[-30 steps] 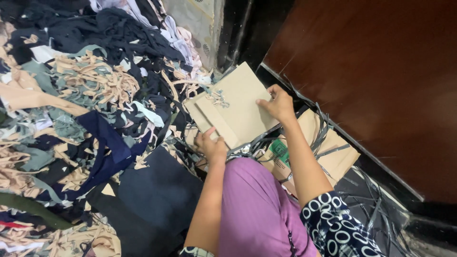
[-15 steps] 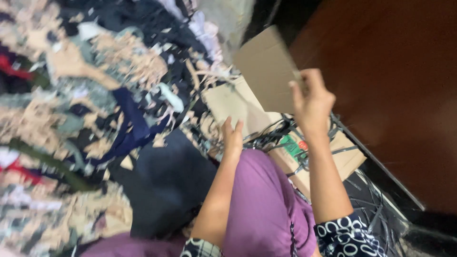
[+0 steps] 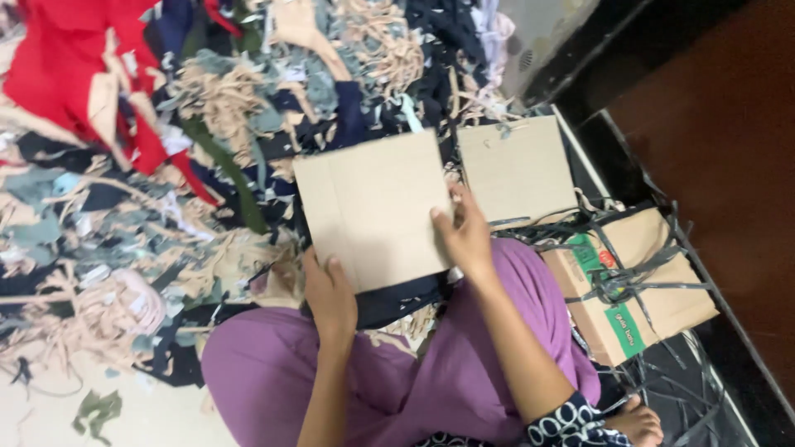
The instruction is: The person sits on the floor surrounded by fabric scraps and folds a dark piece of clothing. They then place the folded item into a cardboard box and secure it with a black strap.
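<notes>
A flat brown cardboard sheet [image 3: 373,207] is held up in front of my knees, over dark cloth on my purple-clad lap [image 3: 431,364]. My left hand [image 3: 330,294] grips its lower left edge. My right hand [image 3: 465,236] grips its right edge with the thumb on the face. A second cardboard sheet [image 3: 515,170] lies flat on the floor just beyond my right hand.
A big heap of cloth scraps [image 3: 166,165] in red, beige, navy and grey covers the floor to the left and ahead. A cardboard box [image 3: 638,281] wrapped in black straps sits at the right, next to a dark wooden surface [image 3: 720,124].
My view has swung left. The cardboard sheet has come from the right toward my lap. My right hand, which was raised off it half a second ago, now holds its right edge.
</notes>
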